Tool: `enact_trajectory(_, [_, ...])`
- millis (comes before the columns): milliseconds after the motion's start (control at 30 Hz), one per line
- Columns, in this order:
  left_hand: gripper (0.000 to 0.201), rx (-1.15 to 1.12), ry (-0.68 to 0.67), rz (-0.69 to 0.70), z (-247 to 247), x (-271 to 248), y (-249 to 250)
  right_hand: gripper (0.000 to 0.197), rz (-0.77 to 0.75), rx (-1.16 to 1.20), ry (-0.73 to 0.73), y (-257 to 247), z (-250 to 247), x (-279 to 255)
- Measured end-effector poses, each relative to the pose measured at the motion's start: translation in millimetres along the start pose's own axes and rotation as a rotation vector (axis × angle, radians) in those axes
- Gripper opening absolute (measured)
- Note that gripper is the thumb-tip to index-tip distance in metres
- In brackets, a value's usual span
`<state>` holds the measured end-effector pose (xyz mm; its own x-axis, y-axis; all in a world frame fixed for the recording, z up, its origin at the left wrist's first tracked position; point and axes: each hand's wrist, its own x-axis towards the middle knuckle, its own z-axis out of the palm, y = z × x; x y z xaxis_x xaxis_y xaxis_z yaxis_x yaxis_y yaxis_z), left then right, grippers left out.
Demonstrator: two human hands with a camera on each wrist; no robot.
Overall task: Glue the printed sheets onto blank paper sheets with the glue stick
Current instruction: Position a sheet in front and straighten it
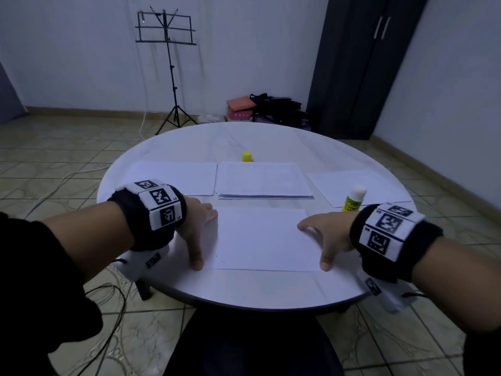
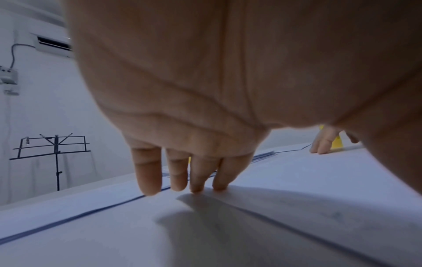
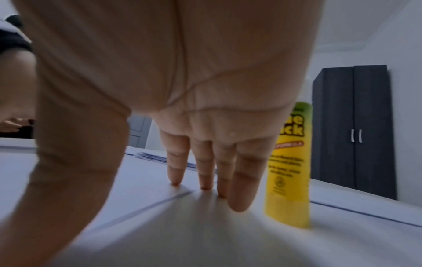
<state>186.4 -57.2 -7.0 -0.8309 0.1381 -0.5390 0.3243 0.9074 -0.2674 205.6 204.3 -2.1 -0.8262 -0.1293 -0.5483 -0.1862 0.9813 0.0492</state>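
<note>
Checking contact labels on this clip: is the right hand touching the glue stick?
Apart. In the right wrist view, the right hand has its fingertips down on the near sheet, and a strip of wall and table shows between the little finger and the upright glue stick.

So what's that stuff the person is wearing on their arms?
Each wrist has a thick black band with white blocks printed with black square code patterns: one by the left hand, one by the right hand. A white camera unit with a thin black cable hangs under each wrist. The left arm has a black sleeve.

The glue stick [image 3: 289, 162] label is blurred, its left edge hidden behind fingers [image 3: 243, 180].
</note>
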Motion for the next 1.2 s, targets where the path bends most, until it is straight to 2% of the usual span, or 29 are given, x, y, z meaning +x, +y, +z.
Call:
enact_trajectory(167, [0.142,-0.129,-0.032,-0.069,0,-5,0,0.109,-0.001,-0.080,-0.063,-13,-12,5])
enact_trajectory(333, [0.137,-0.370,-0.013,-0.054,-4,-3,-4,0.125,0.039,-0.239,-0.066,-24,-18,8])
enact_trajectory(467, [0.124,-0.557,0.071,-0.035,-5,3,-6,0.125,0.036,-0.264,-0.008,-24,-14,10])
enact_trajectory(567, [0.113,-0.747,0.108,-0.014,-4,7,-8,0.113,0.017,-0.248,0.043,-22,-10,6])
enact_trajectory(667, [0.100,-0.979,0.224,-0.049,1,5,-9,0.096,0.027,-0.217,0.020,-23,-4,2])
enact_trajectory(733, [0.077,-1.184,0.242,-0.070,6,-2,-8,0.082,0.028,-0.154,-0.006,-22,-1,0])
enact_trajectory(800, [0.050,-1.290,0.196,-0.057,13,-11,-8,0.083,0.032,-0.083,-0.014,-19,2,-3])
enact_trajectory(867, [0.036,-1.307,0.143,-0.014,19,-17,-7,0.083,0.045,0.013,-0.004,-15,4,-7])
enact_trajectory(933, [0.038,-1.252,0.170,0.031,21,-22,-5,0.073,0.051,0.111,0.016,-13,5,-12])
enact_trajectory(1033, [0.043,-1.235,0.327,0.076,18,-28,-8,0.054,0.063,0.303,0.115,-14,4,-15])
enact_trajectory(1167, [0.039,-1.311,0.515,0.057,13,-29,-19,0.040,0.083,0.506,0.238,-21,-6,-1])
enact_trajectory(1200, [0.038,-1.326,0.549,0.045,10,-27,-22,0.030,0.117,0.554,0.263,-22,-11,6])
